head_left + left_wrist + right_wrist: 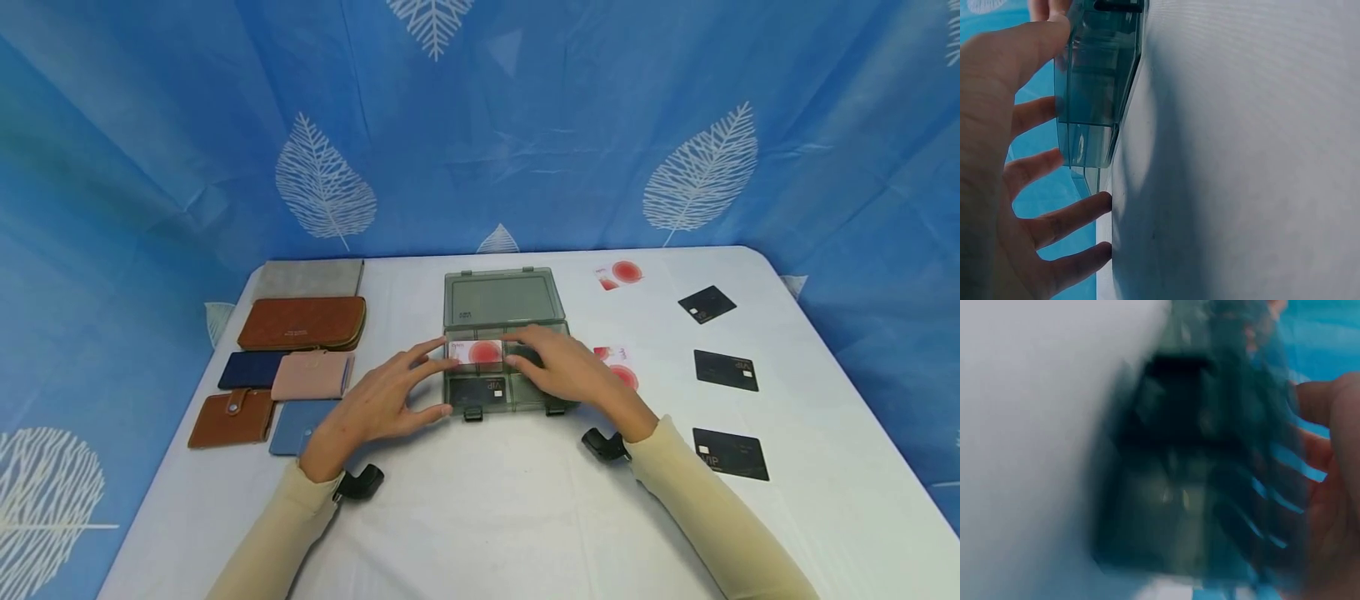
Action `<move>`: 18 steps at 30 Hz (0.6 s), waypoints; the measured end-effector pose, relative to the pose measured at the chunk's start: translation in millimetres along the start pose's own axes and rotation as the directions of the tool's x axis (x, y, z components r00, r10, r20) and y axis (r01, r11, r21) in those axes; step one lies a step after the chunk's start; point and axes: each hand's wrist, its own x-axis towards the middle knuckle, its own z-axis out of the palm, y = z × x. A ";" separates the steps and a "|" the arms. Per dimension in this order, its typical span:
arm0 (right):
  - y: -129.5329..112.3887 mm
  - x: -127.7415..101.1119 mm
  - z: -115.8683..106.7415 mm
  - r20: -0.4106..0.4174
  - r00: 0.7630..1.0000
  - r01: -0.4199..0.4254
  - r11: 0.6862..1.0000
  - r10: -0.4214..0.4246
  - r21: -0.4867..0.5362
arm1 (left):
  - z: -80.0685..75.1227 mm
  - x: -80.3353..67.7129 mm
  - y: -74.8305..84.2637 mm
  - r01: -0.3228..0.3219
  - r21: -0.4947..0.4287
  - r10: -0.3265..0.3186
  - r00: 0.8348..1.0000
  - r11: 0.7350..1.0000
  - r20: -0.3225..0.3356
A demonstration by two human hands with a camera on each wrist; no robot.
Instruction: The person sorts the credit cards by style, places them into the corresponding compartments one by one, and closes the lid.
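Step in hand, as judged: seating one red-and-white card in the open green box, centre of the frame. Next move calls for easing it flat. Left hand: grip spread wide, fingertips near card and box edge, nothing enclosed. Right hand: index finger and thumb at the card's right end; pinch or mere touch cannot be told, its wrist view being blurred. Count: box, 1; red-and-white cards, 3, two on the desk right of centre; visible black cards, 4, one boxed, three far right; wallets, 6, at left.
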 end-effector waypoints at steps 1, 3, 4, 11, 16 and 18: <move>2.2 -1.0 -5.0 -0.021 1.000 0.000 1.000 0.000 0.020 | 0.0 0.0 0.0 0.001 0.000 -0.001 1.000 1.000 -0.001; 8.4 -3.8 -15.6 -0.061 0.998 0.008 0.998 -0.005 0.054 | -0.2 -0.1 0.2 0.004 -0.003 -0.004 1.000 1.000 -0.001; 11.9 -5.5 -21.3 -0.076 0.997 0.006 0.998 -0.001 0.068 | -0.2 -0.2 0.3 0.007 -0.004 -0.007 1.000 1.000 -0.001; 51.6 -18.3 -59.3 -0.108 0.992 -0.053 0.997 0.060 0.060 | -1.0 0.4 2.0 0.012 -0.013 -0.012 1.000 1.000 -0.004; 90.0 -26.0 -78.4 -0.110 0.987 -0.117 0.993 0.118 0.015 | -1.2 1.3 1.7 -0.001 -0.012 0.001 1.000 1.000 -0.006; 104.8 -28.9 -83.8 -0.111 0.983 -0.144 0.990 0.144 0.004 | -1.2 1.5 1.4 -0.003 -0.008 0.003 1.000 1.000 -0.007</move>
